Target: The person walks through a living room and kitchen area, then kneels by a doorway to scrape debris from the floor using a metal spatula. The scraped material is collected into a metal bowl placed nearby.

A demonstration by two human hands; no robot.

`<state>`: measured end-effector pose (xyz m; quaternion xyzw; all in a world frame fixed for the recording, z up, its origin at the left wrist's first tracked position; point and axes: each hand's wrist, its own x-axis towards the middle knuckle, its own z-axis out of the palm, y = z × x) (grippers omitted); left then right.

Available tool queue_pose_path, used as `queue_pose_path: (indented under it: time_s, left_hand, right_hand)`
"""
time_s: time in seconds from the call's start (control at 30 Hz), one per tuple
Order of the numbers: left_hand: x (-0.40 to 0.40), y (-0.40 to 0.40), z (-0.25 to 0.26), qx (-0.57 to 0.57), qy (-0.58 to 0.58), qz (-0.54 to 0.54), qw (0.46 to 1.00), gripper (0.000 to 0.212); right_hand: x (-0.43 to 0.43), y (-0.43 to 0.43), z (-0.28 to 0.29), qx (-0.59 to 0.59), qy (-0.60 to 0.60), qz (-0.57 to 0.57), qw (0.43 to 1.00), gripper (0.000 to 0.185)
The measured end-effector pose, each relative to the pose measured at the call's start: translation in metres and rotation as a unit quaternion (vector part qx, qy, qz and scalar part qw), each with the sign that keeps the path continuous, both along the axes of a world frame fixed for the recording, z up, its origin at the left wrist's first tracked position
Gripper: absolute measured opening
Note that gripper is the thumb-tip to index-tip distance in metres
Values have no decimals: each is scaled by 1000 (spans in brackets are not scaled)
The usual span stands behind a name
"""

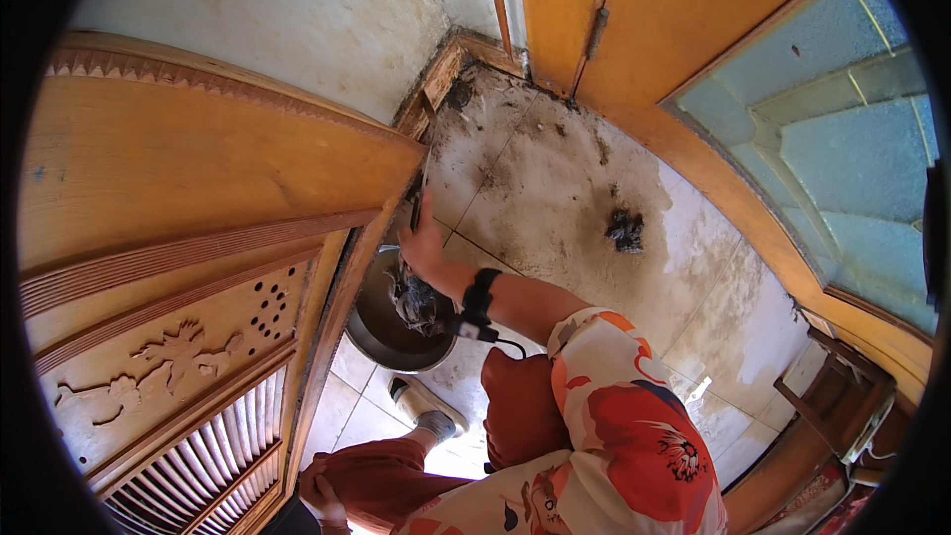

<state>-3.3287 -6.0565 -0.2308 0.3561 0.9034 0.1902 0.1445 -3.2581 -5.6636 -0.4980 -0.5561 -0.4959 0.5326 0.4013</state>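
My right hand (425,244) is closed round the dark handle of a long, thin metal hand tool (426,156), possibly a scraper. Its flattened end lies against the worn wooden baseboard (440,82), close to the blackened floor corner. Directly below this hand is a round metal basin (379,345) with a dirty, wet-looking grey rag (416,305) inside. My left hand (321,490) rests at my bent knee in red trousers, with no object visible in it; some of its fingers are hard to make out.
A carved wooden door (223,156) stands close on the left. Dark grime covers the floor tiles (513,163), where a black clump (625,230) lies. A wooden door with blue glass panes (839,141) borders the right. A small dark wooden piece of furniture (839,386) stands lower right.
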Motion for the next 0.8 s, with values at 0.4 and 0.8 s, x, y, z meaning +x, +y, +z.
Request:
queue_pose_path:
  time_s: [0.4, 0.8]
  left_hand:
    - [-4, -55, 0, 53, -3, 19, 998, 31]
    - [7, -19, -2, 130, -17, -68, 989, 20]
  right_hand:
    - [32, 13, 23, -224, 36, 114, 967, 72]
    - [115, 100, 46, -341, 137, 166, 915, 64]
